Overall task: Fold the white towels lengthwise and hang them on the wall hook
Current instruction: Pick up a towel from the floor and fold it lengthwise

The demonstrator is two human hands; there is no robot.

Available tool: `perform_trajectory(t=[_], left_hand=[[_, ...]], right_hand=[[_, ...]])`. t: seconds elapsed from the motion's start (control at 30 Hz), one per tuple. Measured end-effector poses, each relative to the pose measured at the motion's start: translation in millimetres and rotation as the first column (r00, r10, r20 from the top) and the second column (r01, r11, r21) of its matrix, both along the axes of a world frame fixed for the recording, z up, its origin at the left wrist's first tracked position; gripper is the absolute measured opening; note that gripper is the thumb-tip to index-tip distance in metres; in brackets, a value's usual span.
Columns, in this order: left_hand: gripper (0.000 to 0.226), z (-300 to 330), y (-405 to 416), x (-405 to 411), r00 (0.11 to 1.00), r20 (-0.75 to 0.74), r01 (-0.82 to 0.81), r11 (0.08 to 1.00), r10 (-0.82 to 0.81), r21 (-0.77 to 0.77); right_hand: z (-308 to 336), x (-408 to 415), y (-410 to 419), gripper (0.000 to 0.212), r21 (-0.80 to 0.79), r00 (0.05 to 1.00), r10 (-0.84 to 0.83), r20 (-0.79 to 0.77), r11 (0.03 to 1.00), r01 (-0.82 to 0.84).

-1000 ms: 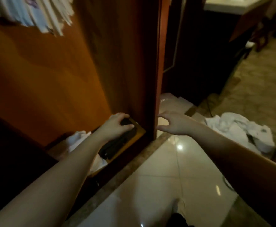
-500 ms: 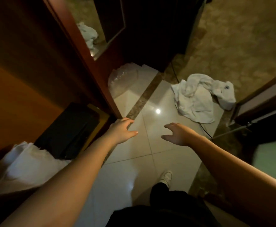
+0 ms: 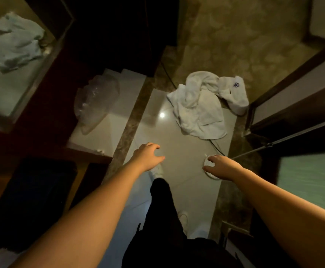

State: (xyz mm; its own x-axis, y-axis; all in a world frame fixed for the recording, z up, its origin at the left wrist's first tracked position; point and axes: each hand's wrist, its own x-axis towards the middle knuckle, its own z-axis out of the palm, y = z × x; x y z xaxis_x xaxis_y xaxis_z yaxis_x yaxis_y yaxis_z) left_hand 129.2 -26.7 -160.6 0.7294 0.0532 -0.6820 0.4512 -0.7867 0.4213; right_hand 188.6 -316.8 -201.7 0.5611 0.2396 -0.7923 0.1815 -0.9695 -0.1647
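Both hands have swung away from the wooden door; the left hand and right hand hover loosely spread and empty, over the tiled floor, whose far edge carries the crumpled white towels.

The towels lay in a heap on the floor, ahead of both hands. A plastic bag lay to their left, apart.
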Motion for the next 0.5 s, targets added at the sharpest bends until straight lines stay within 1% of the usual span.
perform_trajectory(t=[0.13,0.27,0.37,0.5], left_hand=[[0.058,-53,8,90,0.998,-0.027,0.065,0.998,-0.065,-0.017],[0.057,-98,20,169,0.983,-0.122,0.135,0.991,-0.136,-0.013],[0.055,-130,25,219,0.966,-0.177,0.189,0.982,-0.190,-0.022],[0.054,-177,19,277,0.952,-0.208,0.222,0.974,-0.224,-0.034]], right_hand=[[-43,63,1,0.062,-0.028,0.989,-0.142,-0.031,0.990,0.142],[-82,114,8,0.054,-0.050,0.948,-0.309,-0.079,0.951,0.306],[-109,146,11,0.057,-0.080,0.901,-0.414,-0.127,0.910,0.407],[-155,184,10,0.058,-0.097,0.838,-0.515,-0.180,0.857,0.506]])
